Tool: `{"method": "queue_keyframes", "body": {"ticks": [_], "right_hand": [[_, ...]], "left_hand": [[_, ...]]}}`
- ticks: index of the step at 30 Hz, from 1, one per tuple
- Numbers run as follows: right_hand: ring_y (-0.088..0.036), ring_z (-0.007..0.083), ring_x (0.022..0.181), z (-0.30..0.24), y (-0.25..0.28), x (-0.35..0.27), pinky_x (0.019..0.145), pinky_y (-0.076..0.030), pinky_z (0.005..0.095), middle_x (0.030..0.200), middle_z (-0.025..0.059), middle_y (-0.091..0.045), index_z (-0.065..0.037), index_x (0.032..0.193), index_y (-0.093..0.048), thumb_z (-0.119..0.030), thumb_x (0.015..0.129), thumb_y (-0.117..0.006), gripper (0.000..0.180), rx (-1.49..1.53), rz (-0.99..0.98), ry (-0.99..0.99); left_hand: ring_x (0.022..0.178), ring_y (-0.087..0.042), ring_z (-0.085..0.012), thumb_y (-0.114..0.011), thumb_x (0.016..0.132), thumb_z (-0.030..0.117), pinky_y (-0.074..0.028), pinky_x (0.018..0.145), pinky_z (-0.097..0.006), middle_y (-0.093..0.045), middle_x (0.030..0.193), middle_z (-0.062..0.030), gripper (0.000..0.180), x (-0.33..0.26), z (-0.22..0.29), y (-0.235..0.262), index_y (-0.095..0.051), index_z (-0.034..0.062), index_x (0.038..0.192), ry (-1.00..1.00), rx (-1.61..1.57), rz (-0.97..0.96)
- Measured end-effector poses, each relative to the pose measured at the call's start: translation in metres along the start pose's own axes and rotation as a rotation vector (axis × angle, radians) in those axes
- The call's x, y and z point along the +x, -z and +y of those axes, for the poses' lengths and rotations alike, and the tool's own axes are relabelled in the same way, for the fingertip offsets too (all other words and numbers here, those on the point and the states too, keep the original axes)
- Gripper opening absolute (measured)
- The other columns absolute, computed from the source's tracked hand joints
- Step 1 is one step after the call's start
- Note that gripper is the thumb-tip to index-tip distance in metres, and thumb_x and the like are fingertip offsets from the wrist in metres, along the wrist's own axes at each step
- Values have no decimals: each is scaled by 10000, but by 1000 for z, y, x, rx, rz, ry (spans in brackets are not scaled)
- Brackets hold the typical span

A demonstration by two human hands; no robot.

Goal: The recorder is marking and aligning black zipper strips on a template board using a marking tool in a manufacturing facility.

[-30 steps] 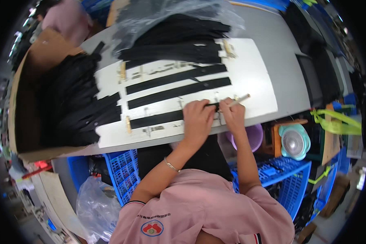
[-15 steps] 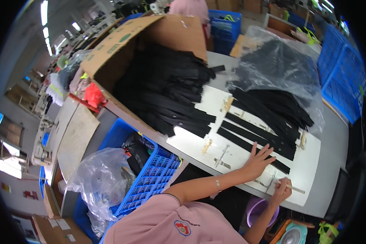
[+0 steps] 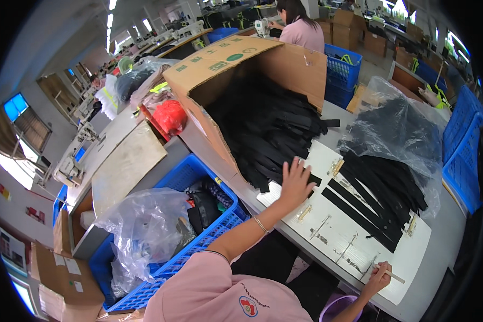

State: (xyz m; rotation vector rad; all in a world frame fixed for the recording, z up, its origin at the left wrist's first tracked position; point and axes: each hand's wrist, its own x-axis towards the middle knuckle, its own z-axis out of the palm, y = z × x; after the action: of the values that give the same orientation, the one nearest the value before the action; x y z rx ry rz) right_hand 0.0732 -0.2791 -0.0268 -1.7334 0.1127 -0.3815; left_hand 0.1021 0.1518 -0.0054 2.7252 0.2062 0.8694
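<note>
My left hand, fingers spread, lies over the near ends of the pile of black fabric strips that spills from a cardboard box. Whether a strip is under the fingers is hidden. My right hand is closed around a thin pale stick at the near right part of a white board. Separate black strips lie side by side across the board. Beyond them a further heap of black strips fans out. Small slots and yellowish tape patches mark the board.
The open cardboard box stands on the table's far left. Clear plastic covers dark material at the far right, beside blue crates. A blue basket with plastic bags sits left of me, a purple bucket below the table edge.
My left hand has moved from the strips on the white board leftward to the pile by the box. My right hand still holds the stick near the board's edge. The view has shifted.
</note>
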Motion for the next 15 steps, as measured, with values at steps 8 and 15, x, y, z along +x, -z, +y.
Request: {"method": "queue_keyframes", "body": {"ticks": [8,15], "right_hand": [[-339,38,503,6,-1,7,457,-234,245,566,-34,-411,-39,798,-593,-287,1085,-522,386,-90,-21,74],[-347,30,503,17,-1,13,460,-232,228,572,-46,-416,-53,801,-596,-290,1076,-554,365,8,-28,75]], "left_hand": [[1354,-500,-289,-755,848,121,-196,1230,-559,-619,1239,-73,284,-25,-24,10,-624,92,1098,-19,-173,62],[1081,-586,-239,-713,877,140,-305,1142,-520,-636,972,-44,103,-2,-6,9,-657,88,945,30,-159,204]]}}
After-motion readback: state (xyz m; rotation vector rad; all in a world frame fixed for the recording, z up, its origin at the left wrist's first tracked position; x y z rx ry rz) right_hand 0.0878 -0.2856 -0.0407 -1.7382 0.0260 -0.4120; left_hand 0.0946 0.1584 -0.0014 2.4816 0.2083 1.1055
